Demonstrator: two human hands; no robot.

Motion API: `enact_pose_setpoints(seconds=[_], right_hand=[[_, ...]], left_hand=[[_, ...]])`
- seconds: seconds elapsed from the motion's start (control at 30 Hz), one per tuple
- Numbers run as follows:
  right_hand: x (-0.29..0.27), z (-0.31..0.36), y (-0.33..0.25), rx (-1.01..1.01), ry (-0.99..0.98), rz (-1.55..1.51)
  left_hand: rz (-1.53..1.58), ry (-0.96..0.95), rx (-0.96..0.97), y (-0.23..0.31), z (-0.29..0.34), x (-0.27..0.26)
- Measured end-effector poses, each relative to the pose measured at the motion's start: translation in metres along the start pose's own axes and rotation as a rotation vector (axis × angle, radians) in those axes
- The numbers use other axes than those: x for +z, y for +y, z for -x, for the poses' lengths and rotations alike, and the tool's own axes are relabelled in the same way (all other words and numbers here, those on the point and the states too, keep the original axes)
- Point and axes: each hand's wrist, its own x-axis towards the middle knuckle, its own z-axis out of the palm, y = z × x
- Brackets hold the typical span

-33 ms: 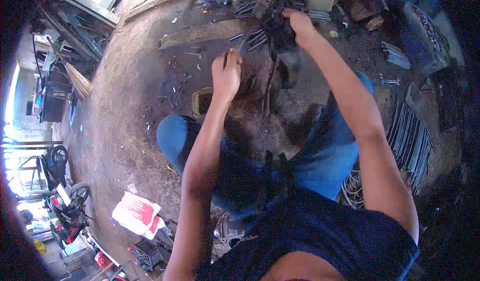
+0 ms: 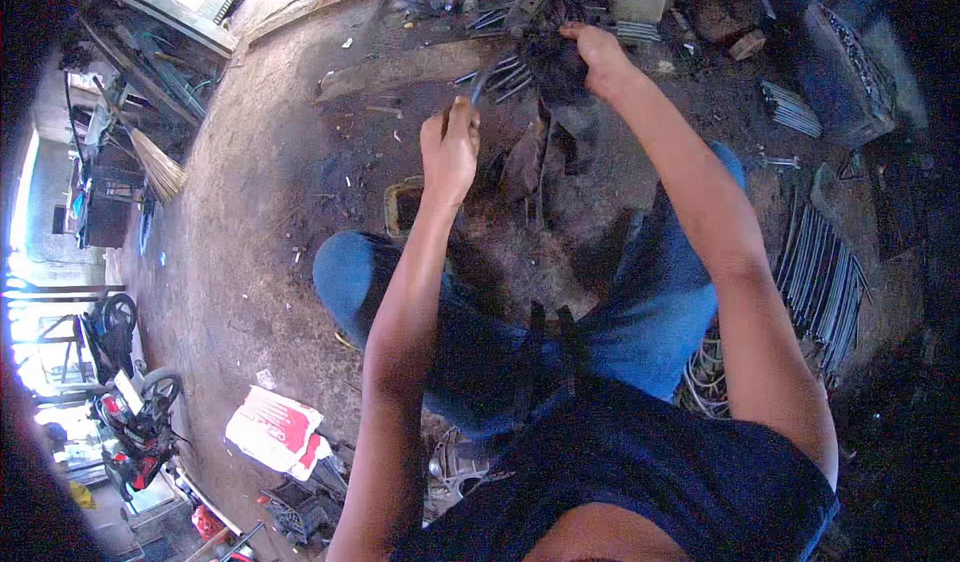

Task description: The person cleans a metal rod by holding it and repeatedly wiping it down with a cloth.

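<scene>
My left hand is closed round the near end of a bent grey metal rod. From the fist the rod curves up and right toward a dark metal fixture. My right hand is closed at the right side of that fixture, its fingertips against dark metal; what they grip is lost in shadow. Several short metal rods lie just left of the fixture, between my two hands. Below it hangs or stands a dark flat piece, too shadowed to name.
A wooden beam lies on the floor beyond my left hand. A yellowish container stands by my left knee. Long rods are heaped at right, near a spanner and a trough. A motorcycle stands far left.
My left hand has shifted very slightly left and down with the bent rod, which now shows more sharply. My right hand stays almost in place.
</scene>
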Motion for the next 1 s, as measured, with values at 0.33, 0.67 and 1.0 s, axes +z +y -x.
enact_pose_setpoints(seconds=[0.33,0.67,1.0], right_hand=[[0.045,0.050,0.015,0.357,-0.305,-0.326],[0.042,0.061,-0.006,0.454,-0.324,-0.625],[0.029,0.054,-0.002,0.376,-0.328,-0.722]], left_hand=[[0.242,0.041,0.102,-0.004,0.005,0.012],[0.204,0.000,0.053,-0.007,-0.003,0.020],[0.212,0.007,0.078,-0.007,-0.003,0.032]])
